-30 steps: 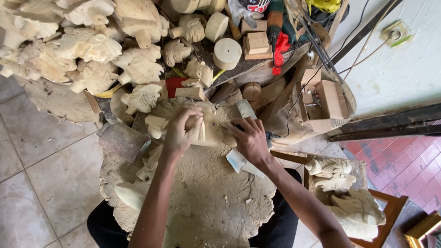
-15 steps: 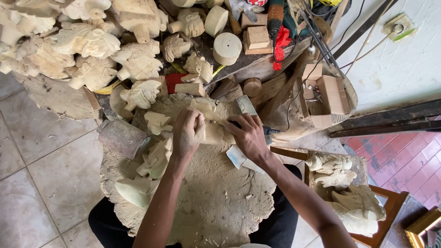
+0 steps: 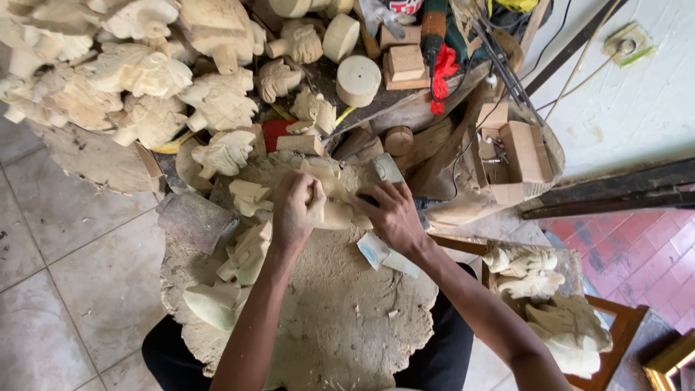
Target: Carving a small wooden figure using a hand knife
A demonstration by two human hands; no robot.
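The left hand (image 3: 295, 210) is closed around a pale wood carving (image 3: 337, 210), with its fingers curled over the top of the piece. The right hand (image 3: 394, 216) is closed on the other end of the same carving, and its thumb side presses against the wood. I cannot tell whether this hand also holds a tool, because the fingers hide that part.

The carving lies on the upper part of a big round wooden block (image 3: 326, 326) that is covered with sawdust. It rests between the two hands. Its long axis goes roughly from left to right in the view, a little tilted, so one end points toward the left hand and the other end toward the right hand. Which end is the head of the figure is not clear.

Just beside the right wrist a folded sheet of sandpaper (image 3: 380, 253) lies on the block. On the left edge of the block more unfinished carvings (image 3: 246, 250) lie close together. Behind the block, a heap of pale carved figures (image 3: 137, 72) fills the upper left, and a round wooden disc (image 3: 358, 76) stands near them.
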